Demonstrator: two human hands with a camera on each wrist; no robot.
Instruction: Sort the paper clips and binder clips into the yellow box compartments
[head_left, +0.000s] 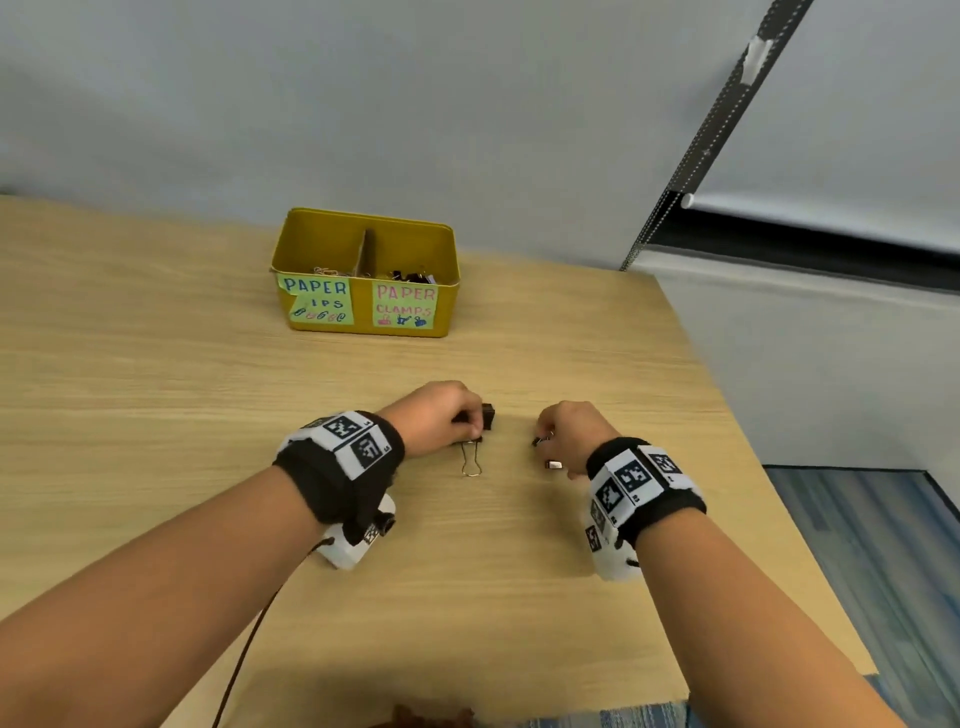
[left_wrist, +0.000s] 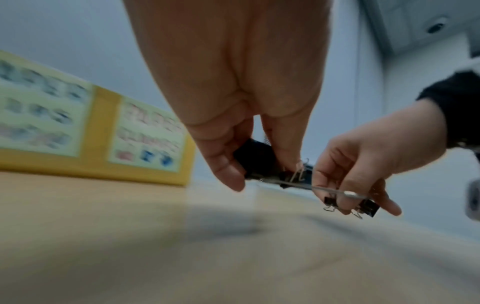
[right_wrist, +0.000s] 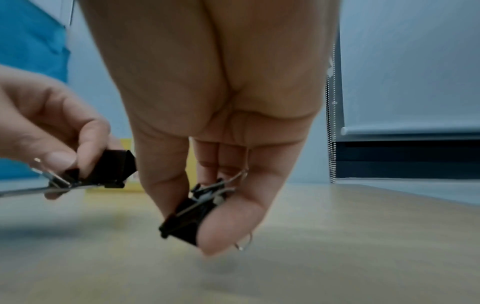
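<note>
My left hand (head_left: 457, 415) pinches a large black binder clip (head_left: 487, 415) just above the wooden table (head_left: 156, 395); its wire handle (head_left: 471, 462) sticks out toward me. In the left wrist view the same binder clip (left_wrist: 259, 162) sits between thumb and fingers. My right hand (head_left: 561, 441) grips small black binder clips (right_wrist: 187, 222), more than one, seen in the left wrist view as small binder clips (left_wrist: 363, 205). The yellow box (head_left: 363, 322) stands at the back with a divider; paper clips (head_left: 327, 271) lie in its left compartment and binder clips (head_left: 410, 275) in its right.
The table's right edge (head_left: 753, 441) drops to a blue floor (head_left: 857, 545). A grey wall (head_left: 415, 130) stands behind the box, a roller blind (head_left: 831, 208) at the right. A cable (head_left: 249, 639) runs from my left wrist camera toward me.
</note>
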